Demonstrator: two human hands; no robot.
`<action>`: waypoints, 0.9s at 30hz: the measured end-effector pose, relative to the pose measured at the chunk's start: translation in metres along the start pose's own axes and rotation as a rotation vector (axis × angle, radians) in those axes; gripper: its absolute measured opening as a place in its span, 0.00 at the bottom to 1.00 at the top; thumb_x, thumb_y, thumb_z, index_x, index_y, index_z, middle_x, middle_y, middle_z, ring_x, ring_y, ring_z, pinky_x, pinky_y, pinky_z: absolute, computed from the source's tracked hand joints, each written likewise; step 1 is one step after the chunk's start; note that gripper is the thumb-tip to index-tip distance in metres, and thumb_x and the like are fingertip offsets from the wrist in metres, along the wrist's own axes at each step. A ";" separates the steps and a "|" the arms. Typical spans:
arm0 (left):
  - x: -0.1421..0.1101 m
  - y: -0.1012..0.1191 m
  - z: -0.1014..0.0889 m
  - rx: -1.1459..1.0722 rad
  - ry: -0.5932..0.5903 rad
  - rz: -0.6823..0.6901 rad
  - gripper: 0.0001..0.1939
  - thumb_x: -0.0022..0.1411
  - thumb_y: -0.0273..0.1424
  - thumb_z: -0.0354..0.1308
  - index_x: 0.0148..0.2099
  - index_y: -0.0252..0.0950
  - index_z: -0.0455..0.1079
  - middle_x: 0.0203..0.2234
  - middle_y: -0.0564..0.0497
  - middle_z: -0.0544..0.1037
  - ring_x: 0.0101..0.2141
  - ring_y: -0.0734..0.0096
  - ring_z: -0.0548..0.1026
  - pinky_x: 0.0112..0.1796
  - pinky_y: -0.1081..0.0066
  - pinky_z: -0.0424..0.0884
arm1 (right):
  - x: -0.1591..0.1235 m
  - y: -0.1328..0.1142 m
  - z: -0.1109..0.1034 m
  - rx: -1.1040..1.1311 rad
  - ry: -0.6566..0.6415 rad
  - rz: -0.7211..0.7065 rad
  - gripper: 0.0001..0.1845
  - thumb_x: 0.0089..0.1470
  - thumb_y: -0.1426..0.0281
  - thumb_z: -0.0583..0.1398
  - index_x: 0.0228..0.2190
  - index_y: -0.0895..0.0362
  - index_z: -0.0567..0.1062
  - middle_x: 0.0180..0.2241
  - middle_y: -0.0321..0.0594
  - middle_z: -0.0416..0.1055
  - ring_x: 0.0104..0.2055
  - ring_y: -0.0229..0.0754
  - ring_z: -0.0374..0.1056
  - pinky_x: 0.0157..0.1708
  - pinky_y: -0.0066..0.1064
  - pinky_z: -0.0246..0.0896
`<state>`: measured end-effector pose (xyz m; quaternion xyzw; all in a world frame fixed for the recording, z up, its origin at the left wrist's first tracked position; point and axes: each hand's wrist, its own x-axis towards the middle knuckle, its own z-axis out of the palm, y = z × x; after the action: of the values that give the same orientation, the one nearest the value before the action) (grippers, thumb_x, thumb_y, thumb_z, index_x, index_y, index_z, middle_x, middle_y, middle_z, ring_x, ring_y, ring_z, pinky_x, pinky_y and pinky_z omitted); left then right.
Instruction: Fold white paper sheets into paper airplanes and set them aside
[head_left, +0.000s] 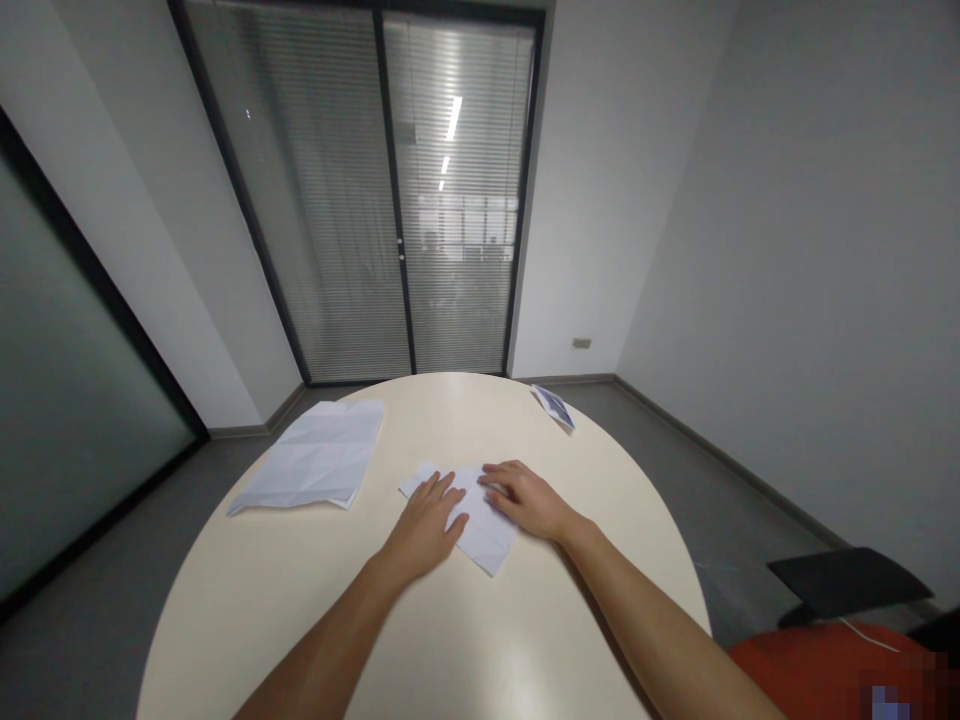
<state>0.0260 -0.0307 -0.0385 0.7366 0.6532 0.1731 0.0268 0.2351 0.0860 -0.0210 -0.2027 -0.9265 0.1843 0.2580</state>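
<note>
"Two bare hands on a round, cream worktop [457, 650]: what are they doing?"

"Resting on a small white folded paper [487, 550] near the middle, one corner pointing toward the person. The left hand [424, 528] lies flat over its left side, fingers slightly apart; the right hand [531, 498] sits at its right edge, fingers loosely bent and a little apart, clamped on nothing."

"Anything else on the surface?"

"Larger creased white sheets [319, 455] at the far left, and a printed piece [554, 407] by the far right edge. It may be a picture; it's too small to tell."

"And the room?"

"Pale walls [810, 230], a grey floor [176, 545], and a black-framed glass partition [337, 220] with blinds straight ahead. Lights show through its right panel. A wall plate [581, 343] sits low, and a red seat [810, 650] with a black armrest [851, 582] stands at the lower right."
</note>
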 end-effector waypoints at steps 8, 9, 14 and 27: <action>-0.002 0.004 -0.012 -0.071 -0.079 0.117 0.19 0.69 0.37 0.53 0.59 0.37 0.70 0.67 0.42 0.61 0.67 0.54 0.56 0.65 0.54 0.54 | -0.002 0.009 0.002 -0.021 0.003 0.046 0.17 0.60 0.70 0.59 0.50 0.53 0.78 0.50 0.45 0.77 0.54 0.49 0.69 0.54 0.42 0.64; -0.001 0.005 -0.012 -0.062 -0.068 0.112 0.19 0.69 0.36 0.54 0.58 0.37 0.71 0.67 0.42 0.61 0.67 0.55 0.56 0.65 0.55 0.55 | -0.002 0.009 0.002 -0.009 0.007 0.058 0.17 0.60 0.71 0.59 0.49 0.53 0.79 0.48 0.44 0.78 0.52 0.49 0.70 0.52 0.40 0.65; 0.000 0.011 -0.015 0.039 0.022 0.055 0.16 0.68 0.31 0.52 0.55 0.40 0.73 0.61 0.43 0.68 0.60 0.55 0.66 0.59 0.55 0.63 | -0.001 0.009 0.001 0.014 0.025 0.066 0.17 0.56 0.75 0.58 0.44 0.54 0.81 0.43 0.42 0.80 0.48 0.47 0.71 0.49 0.37 0.65; -0.002 0.004 -0.015 0.013 0.037 0.056 0.17 0.65 0.35 0.56 0.55 0.40 0.71 0.58 0.42 0.70 0.57 0.54 0.68 0.57 0.54 0.64 | -0.002 0.005 -0.001 0.174 0.010 0.016 0.26 0.50 0.84 0.55 0.46 0.54 0.80 0.45 0.43 0.75 0.47 0.44 0.71 0.51 0.36 0.66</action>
<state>0.0250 -0.0355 -0.0242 0.7514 0.6338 0.1833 0.0051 0.2383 0.0895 -0.0227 -0.1879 -0.9040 0.2653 0.2776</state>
